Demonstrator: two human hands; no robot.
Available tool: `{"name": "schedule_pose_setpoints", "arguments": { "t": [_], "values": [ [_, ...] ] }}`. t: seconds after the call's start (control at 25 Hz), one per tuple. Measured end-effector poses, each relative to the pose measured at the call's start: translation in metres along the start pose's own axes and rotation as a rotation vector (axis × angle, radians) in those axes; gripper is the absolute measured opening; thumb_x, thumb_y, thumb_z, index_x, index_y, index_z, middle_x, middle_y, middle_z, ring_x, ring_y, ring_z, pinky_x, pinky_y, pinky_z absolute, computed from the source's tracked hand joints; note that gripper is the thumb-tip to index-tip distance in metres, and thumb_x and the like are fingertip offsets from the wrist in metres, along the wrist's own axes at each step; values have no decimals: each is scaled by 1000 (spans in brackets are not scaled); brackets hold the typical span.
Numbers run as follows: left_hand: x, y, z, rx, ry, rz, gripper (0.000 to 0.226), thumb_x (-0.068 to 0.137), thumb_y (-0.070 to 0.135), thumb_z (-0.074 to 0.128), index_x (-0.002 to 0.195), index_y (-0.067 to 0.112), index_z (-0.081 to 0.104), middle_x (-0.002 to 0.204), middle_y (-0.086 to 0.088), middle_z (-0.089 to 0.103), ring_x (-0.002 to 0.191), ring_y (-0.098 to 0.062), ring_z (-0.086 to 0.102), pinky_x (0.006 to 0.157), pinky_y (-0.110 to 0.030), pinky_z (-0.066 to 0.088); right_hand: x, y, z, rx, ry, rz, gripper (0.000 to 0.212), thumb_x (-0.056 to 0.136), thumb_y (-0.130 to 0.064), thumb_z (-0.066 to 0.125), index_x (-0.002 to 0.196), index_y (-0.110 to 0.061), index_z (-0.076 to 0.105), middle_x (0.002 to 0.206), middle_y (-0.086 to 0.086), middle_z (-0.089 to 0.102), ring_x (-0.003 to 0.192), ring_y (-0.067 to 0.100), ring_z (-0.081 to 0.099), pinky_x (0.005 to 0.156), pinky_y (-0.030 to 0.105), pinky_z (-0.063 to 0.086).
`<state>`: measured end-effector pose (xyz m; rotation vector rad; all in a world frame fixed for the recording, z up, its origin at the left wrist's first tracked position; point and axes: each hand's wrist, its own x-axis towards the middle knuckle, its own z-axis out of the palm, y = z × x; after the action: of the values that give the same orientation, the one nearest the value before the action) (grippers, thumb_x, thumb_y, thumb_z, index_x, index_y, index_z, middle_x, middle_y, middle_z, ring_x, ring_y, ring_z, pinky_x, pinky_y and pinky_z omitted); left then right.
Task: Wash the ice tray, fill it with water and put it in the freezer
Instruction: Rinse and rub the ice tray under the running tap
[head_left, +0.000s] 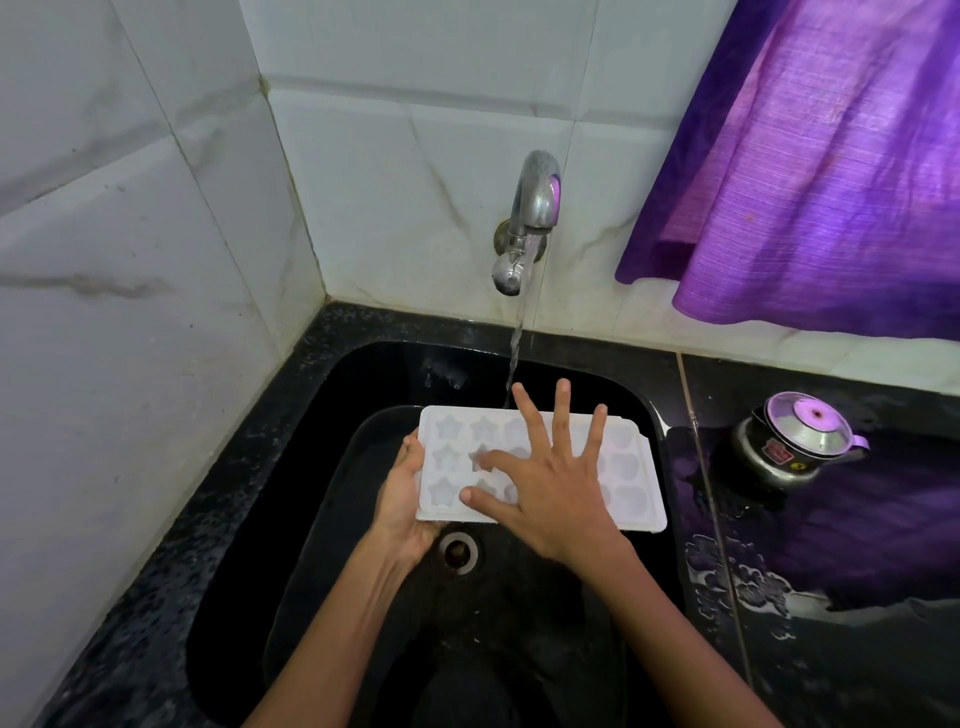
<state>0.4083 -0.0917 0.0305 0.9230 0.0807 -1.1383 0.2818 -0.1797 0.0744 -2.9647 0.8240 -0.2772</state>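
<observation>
Two bare hands work a white ice tray (540, 467) over the black sink (291, 426) set into the back left corner of the counter (852, 571). We see the left hand (402, 499) gripping the tray's left end, its fingers hidden beneath and the thumb curled over the rim. The right hand (550, 478) lies on top of the tray with its grip open, all fingers straight and spread wide across the star-shaped moulds. The tray is held roughly level above the basin, just behind the drain (460, 552), cavities facing up.

A steel tap (530, 218) on the tiled back wall (395, 156) is running, and we follow its thin stream of water (517, 348) down to the tray's far edge, close to the tip of the right hand's index finger; whether it strikes the tray or passes behind it we cannot tell.

On the counter to the right of the sink stands a small steel kettle (800, 441) with a domed lid, well apart from the tray. A purple curtain (810, 156) hangs over the counter's back right corner, tinting the wet dark surface below it.
</observation>
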Motion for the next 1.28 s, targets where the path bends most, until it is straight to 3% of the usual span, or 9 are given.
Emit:
{"name": "schedule_pose_setpoints", "arguments": {
  "t": [0.2,0.32,0.4,0.56,0.72,0.88,1.0,1.16,1.28],
  "values": [
    [-1,-3,4,-8,26,26,45,99,41,33,131,14,50,117,-16,67,94,-33,70,68,-44,60,0,-11,1,-80,25,38,69,75,-84,20,97,-41,69,160,3,10,142,37,-17,105,63,-25],
    [-2,-7,3,6,51,-6,49,99,43,30,134,13,48,122,-18,64,102,-35,66,76,-46,58,6,-9,0,-98,-69,-25,78,71,-88,13,107,-42,65,154,-2,-20,135,35,-38,100,63,-32],
    [-1,-6,2,16,56,5,46,99,42,31,131,14,50,122,-17,64,104,-36,65,78,-48,56,6,-5,-3,-114,-109,-14,74,74,-86,15,117,-45,59,149,-2,-31,130,35,-45,96,62,-36],
    [-1,-8,5,-11,47,11,38,100,40,32,117,17,56,103,-13,73,85,-30,72,66,-44,61,-1,-17,-6,-105,-99,42,63,83,-76,25,118,-38,62,153,0,-22,129,33,-45,96,60,-37],
    [-1,-6,7,19,32,8,46,100,41,30,132,14,48,121,-18,65,101,-36,65,76,-48,56,7,-13,-13,-61,-192,88,57,85,-73,25,118,-42,59,149,0,-34,122,34,-52,89,58,-42],
    [0,-1,9,3,22,31,45,100,39,31,133,14,48,120,-16,65,92,-30,69,65,-42,60,8,-23,-12,-38,-173,184,50,88,-69,30,115,-41,60,159,2,-19,118,33,-55,87,59,-43],
    [-1,-4,6,-12,45,7,48,100,43,29,133,14,49,124,-17,63,99,-32,66,69,-44,60,12,-26,-11,-8,-197,176,47,90,-66,30,113,-41,63,158,4,-22,116,33,-56,87,57,-43],
    [2,2,4,-22,57,54,39,101,38,31,125,17,54,120,-16,65,94,-30,69,66,-45,59,8,-21,-12,58,-301,199,33,98,-41,38,129,-48,47,157,6,-26,115,36,-55,85,60,-40],
    [4,0,3,-22,56,50,44,100,39,33,132,14,50,125,-16,63,108,-36,63,81,-53,54,1,-11,-17,222,-239,254,41,99,-21,38,124,-52,47,156,2,-27,111,32,-60,83,55,-42]
  ]
}}
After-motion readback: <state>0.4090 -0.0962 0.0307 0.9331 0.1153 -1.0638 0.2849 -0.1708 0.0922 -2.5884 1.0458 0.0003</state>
